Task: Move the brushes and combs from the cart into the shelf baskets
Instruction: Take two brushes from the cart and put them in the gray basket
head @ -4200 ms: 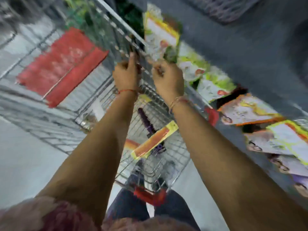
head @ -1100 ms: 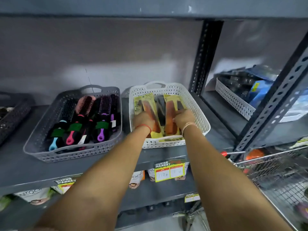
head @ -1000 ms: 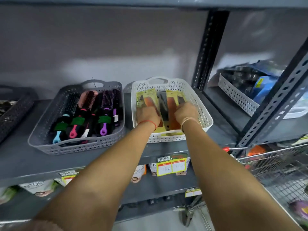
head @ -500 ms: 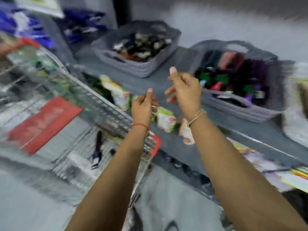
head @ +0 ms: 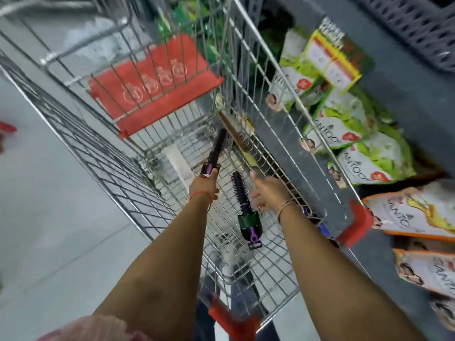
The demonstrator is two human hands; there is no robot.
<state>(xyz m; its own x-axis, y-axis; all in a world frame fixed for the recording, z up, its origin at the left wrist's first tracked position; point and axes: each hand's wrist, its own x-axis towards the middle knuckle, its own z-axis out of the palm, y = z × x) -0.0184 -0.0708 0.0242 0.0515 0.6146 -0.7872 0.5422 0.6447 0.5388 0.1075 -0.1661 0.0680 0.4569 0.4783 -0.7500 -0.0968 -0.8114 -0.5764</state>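
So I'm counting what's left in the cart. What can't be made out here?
- Packaged comb: head view, blurred behind the cart wires.
- Purple item: mostly hidden by the right forearm.
- Shelf basket: cut off by the top edge.
- Brush handle: covered by the left hand.

Inside the wire cart [head: 128, 153], the left hand [head: 204, 187] grips a round brush [head: 216, 150] (purple-handled), the right hand [head: 269, 193] spread above another brush [head: 242, 200].

Both forearms are bare to the near edge of the view. A thin red thread is worn around the wrist of the left hand [head: 203, 187]. Thin, pale bands are worn around the wrist of the right hand [head: 269, 193]. A pink, fuzzy-textured garment is visible at the near left. Dark blue trousers are visible below, through the wire mesh.
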